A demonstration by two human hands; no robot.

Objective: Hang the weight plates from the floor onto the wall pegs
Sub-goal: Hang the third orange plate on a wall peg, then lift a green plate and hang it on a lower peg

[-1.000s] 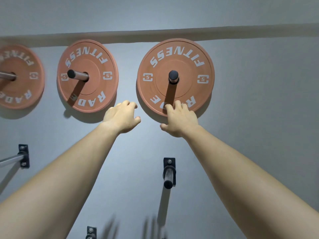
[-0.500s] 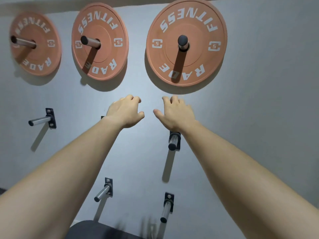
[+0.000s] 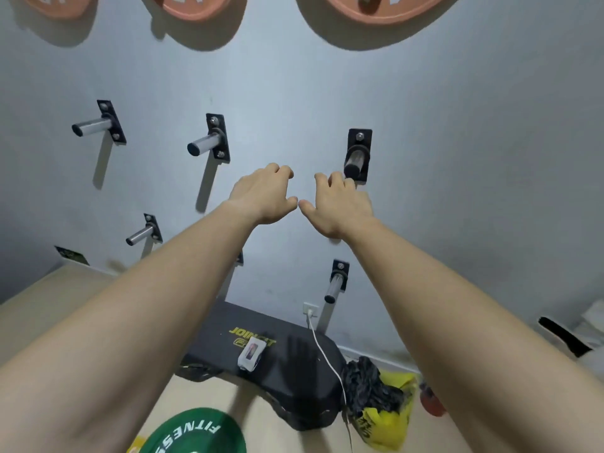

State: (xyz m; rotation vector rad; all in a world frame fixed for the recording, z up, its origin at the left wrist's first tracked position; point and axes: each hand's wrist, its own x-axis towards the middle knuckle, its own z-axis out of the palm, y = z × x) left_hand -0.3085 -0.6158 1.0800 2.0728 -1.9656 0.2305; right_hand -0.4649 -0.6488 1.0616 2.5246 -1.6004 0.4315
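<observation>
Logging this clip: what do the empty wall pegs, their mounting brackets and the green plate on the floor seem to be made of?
The wall pegs look like steel, brushed silver with a dull sheen; the dark end caps are possibly plastic. The mounting brackets seem black-coated metal, held by shiny bolts. The green plate is probably rubber-coated: matte surface, white printed lettering.

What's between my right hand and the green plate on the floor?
Head view: bare wall below the right hand, then the black bench carrying a white device, then floor up to the green plate.
</observation>
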